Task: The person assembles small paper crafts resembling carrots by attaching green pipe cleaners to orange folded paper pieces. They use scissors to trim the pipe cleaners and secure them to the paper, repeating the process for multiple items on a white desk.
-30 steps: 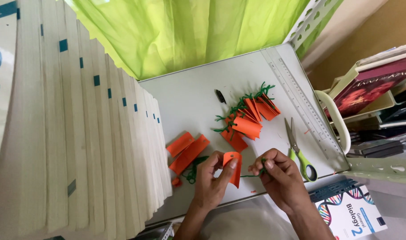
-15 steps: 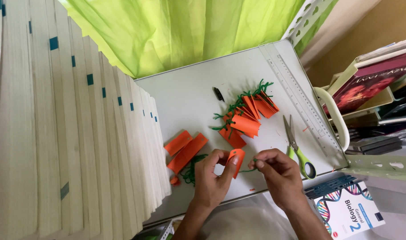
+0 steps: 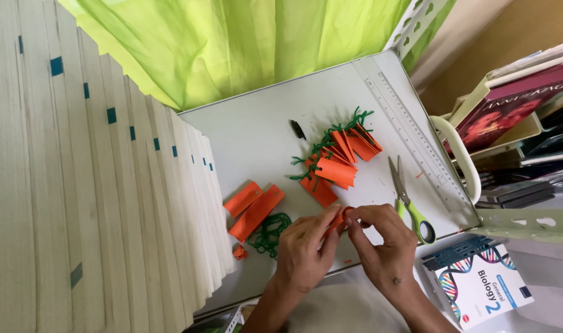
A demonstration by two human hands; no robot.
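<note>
Hands: left hand (image 3: 304, 246) and right hand (image 3: 380, 242) together pinch an orange paper strip (image 3: 338, 220) at the worktop's (image 3: 256, 132) near edge.
Far: finished paper carrots (image 3: 340, 157).
Right: scissors (image 3: 408, 200).

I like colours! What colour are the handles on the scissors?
The scissors have light green handles, seen in the head view, lying beside the right hand.

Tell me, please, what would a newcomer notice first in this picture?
First, the two hands at the bottom centre: the left hand and right hand together pinch a small orange paper piece. Just above them lies a pile of paper carrots with green tops, on a white table. Behind it hangs a bright green curtain, and tall white stacked sheets fill the left side.
</note>
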